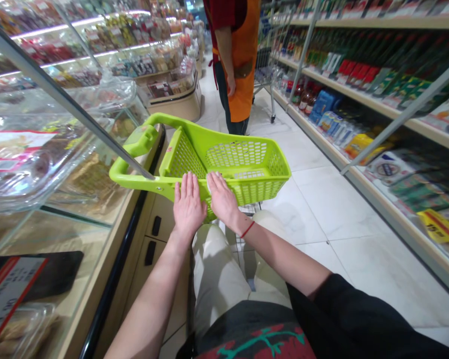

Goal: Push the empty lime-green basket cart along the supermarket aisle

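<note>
A lime-green plastic shopping cart basket (247, 187) with perforated sides is in front of me, its handle loop on the left. My left hand (189, 204) lies on its near rim, palm down, fingers stretched out and holding nothing. Just to the right, my right hand (223, 198) presses on the same rim with fingers together. A small white cloth-like thing (209, 183) shows at its edge, mostly hidden under the fingers. No goods are visible in the basket. A red string (248, 229) circles my right wrist.
A glass-sided display counter (108, 219) with packaged food runs along the left. Shelves (385, 94) of boxes and bottles line the right. Ahead, a person in an orange apron (245, 65) stands beside a metal cart (265, 70). Pale floor tiles (314, 204) lie between.
</note>
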A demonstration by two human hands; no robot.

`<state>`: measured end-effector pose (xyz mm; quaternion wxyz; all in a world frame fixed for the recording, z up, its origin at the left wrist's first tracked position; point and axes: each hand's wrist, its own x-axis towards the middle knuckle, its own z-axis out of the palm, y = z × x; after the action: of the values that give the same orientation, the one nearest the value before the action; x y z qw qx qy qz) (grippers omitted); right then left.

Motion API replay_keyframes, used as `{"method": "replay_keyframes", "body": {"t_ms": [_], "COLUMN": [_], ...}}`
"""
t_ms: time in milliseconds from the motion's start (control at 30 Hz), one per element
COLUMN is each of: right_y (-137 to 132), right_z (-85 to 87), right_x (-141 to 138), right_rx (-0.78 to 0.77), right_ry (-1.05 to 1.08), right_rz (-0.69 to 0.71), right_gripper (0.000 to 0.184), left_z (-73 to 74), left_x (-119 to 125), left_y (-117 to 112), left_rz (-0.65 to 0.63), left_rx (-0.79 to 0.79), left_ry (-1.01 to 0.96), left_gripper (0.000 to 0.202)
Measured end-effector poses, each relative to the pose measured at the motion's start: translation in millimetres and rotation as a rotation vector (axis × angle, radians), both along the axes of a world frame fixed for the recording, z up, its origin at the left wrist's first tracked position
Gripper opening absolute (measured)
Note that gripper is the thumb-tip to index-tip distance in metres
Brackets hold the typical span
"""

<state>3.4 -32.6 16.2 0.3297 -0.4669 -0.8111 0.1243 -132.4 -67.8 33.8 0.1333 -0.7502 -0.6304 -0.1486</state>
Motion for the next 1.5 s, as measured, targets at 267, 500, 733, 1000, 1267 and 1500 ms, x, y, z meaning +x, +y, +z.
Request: {"method": "replay_keyframes", "body": {"t_ms": [267,500,733,1000,1267,1500], "right_y": [5.6,10.1,5.0,4.5,7.1,15.8], "right_z": [-9.1,-30.7,-6.8,25.9,3.6,-21.1], "right_x": [15.7,58.5,14.4,-29.6,11.1,60.9], "right_rx": [0.053,0.023,-0.078,-0.099,-0.061,-0.039], "right_ry": [0.004,0.047,0.015,0.074,0.070,0.116], "right_rz": [0.031,-0.141,-0.121,0.035,0.034,-0.173], "right_gripper": [0.075,0.070,0.073,0.066,0.074,0.067], "left_z": [-0.6,2.1,-0.5,-6.4,-1.5,1.1], "left_x": [0.4,3.0,2.7,0.4,1.3,3.1], "left_y": [0.8,1.2,3.0,6.7,4.6,3.3], "left_rz": [0.002,-0.007,0.008,0.012,0.005,-0.004], "left_rx": [-0.013,-0.021,-0.010,0.018,-0.012,-0.030], "left_ry": [0.013,0.007,0.031,0.005,0.023,0.010], "left_gripper": [0.091,0.093,0.091,0.076,0.088,0.090]}}
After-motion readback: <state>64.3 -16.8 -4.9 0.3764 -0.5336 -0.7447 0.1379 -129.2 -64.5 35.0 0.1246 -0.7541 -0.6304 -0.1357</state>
